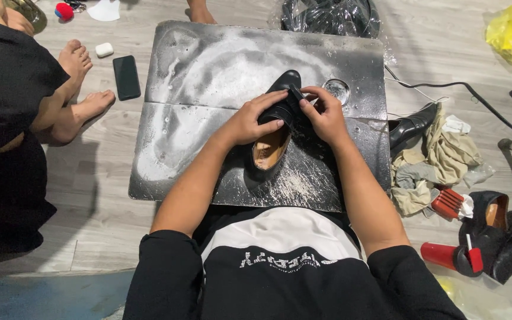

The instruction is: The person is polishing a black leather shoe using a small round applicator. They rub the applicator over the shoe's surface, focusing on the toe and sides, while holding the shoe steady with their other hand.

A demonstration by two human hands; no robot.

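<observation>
You wear a black top with sleeves (pixel 167 266) pushed up above the elbows, leaving both forearms bare. A broad white panel (pixel 282 232) crosses the chest, and beneath it runs a line of small white lettering (pixel 280 259). Your left hand (pixel 250 121) and right hand (pixel 326 115) are ungloved, without rings or a watch.

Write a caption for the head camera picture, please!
Both hands, left and right, grip a black dress shoe on a scuffed board.
</observation>
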